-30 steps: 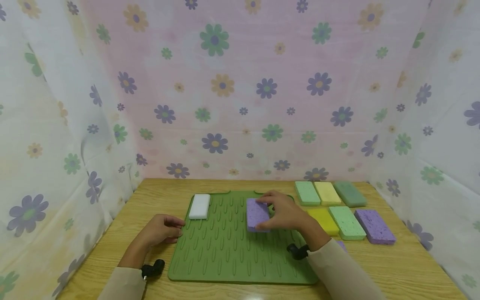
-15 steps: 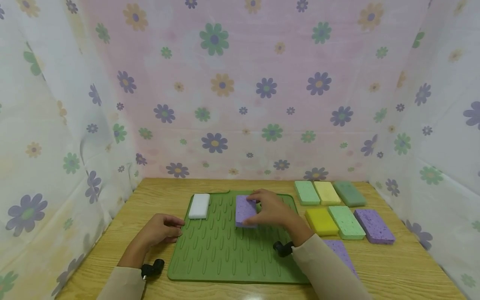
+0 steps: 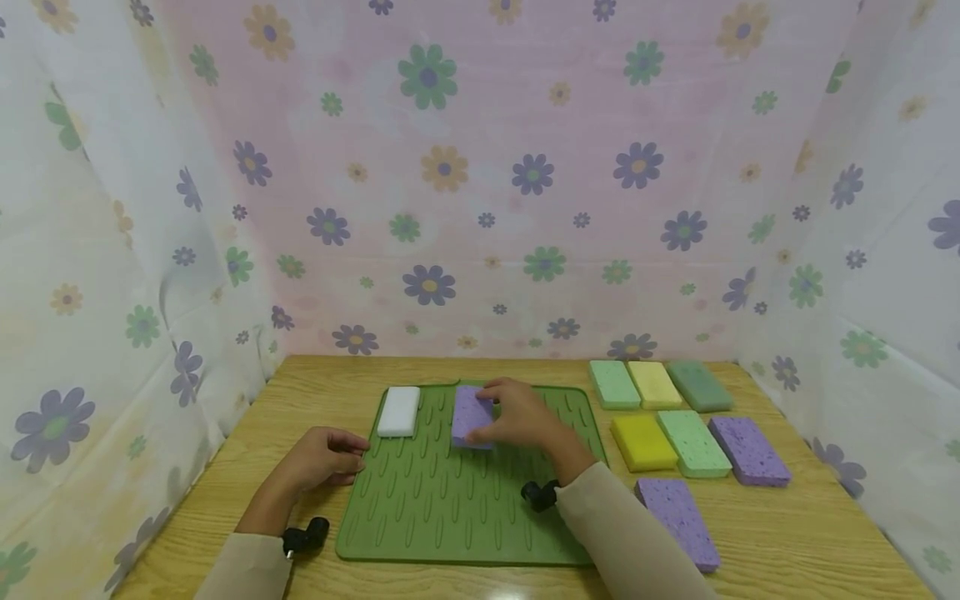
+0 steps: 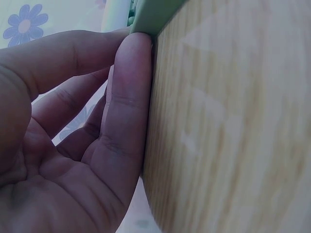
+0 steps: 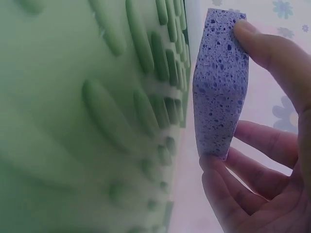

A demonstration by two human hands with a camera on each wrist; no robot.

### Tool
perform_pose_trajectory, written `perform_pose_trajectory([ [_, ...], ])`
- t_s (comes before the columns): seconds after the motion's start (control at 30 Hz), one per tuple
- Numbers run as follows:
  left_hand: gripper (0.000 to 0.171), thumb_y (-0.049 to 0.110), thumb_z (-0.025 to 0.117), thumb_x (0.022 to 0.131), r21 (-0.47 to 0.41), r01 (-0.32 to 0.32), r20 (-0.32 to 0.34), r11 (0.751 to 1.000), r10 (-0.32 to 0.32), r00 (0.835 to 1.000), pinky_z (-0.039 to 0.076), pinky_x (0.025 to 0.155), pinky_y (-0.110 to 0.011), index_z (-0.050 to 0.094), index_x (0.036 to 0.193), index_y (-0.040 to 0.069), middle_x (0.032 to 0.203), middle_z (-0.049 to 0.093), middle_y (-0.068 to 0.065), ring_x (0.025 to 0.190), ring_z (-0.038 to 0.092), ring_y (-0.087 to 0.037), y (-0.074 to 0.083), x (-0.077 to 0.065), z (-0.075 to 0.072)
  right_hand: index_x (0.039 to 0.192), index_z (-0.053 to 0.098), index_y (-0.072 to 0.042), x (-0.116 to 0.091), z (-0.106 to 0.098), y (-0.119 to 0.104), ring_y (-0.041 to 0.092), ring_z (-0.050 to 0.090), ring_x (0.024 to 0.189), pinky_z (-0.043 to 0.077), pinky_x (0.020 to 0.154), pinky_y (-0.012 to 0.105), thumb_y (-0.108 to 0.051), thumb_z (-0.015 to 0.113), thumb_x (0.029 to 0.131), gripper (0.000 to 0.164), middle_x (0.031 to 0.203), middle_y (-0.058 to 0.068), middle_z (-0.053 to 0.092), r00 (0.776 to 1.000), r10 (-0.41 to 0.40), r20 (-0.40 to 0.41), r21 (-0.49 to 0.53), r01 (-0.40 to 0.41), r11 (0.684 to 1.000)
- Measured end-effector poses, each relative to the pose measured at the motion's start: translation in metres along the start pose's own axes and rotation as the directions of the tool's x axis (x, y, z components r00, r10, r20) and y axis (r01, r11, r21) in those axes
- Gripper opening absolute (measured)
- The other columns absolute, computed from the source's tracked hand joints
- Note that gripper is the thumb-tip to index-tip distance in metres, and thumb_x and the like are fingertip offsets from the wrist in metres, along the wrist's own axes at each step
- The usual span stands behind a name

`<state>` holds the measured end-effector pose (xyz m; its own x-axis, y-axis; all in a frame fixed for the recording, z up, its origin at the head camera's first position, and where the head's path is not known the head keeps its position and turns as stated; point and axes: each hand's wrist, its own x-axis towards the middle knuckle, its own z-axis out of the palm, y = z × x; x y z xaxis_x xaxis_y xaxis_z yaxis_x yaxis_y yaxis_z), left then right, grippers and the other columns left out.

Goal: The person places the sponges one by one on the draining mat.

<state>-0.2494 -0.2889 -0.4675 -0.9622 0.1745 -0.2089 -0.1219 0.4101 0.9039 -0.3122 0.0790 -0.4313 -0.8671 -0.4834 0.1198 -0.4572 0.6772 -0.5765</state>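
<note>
The right hand (image 3: 525, 418) is pinching a purple sponge (image 3: 468, 410) above a green mat (image 3: 450, 533); the left hand (image 3: 321, 458), loosely curved, is touching its edge. A table (image 3: 787, 533) is lying beneath them, flowered cloth (image 3: 487, 125) beyond.

Head view looks down on the mat (image 3: 435, 533) that close wrist views share.

A purple sponge (image 5: 218, 87), pitted with small dark pores, was pinched by the right hand (image 5: 291, 189); its upper end was pressed by the thumb, its lower end supported by fingertips. To its left, a green silicone mat (image 5: 63, 121) was seen, studded with raised oblong ridges and partly blurred. Both were backed by pale pink cloth (image 5: 262, 102), printed with flowers.
</note>
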Motion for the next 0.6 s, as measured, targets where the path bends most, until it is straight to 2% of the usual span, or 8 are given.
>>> perform_pose_trajectory([
  [0.37,0.037,0.007,0.074,0.095,0.011,-0.008,-0.001,1.0,0.008,1.0,0.064,0.079,-0.039,0.067,0.129,-0.005,0.113,0.066,-0.017,0.092,0.071,-0.021,0.002,-0.002,0.0,0.145,0.06,-0.008,0.021,0.017,-0.003,0.038,0.045,0.144,0.044,0.115,0.055,-0.049,0.091,0.077,0.085,0.156,0.017,0.049,0.998,0.055,0.003,-0.015,-0.055,0.998],
  [0.6,0.036,0.006,0.073,0.095,0.012,0.0,-0.011,1.0,0.0,1.0,0.064,0.079,-0.038,0.067,0.129,-0.005,0.113,0.066,-0.016,0.092,0.071,-0.021,0.004,-0.002,0.002,0.144,0.063,-0.01,0.03,0.03,-0.001,0.033,0.055,0.134,0.05,0.109,0.05,-0.049,0.092,0.075,0.084,0.15,0.013,0.057,0.997,0.073,-0.025,0.021,-0.072,0.997],
])
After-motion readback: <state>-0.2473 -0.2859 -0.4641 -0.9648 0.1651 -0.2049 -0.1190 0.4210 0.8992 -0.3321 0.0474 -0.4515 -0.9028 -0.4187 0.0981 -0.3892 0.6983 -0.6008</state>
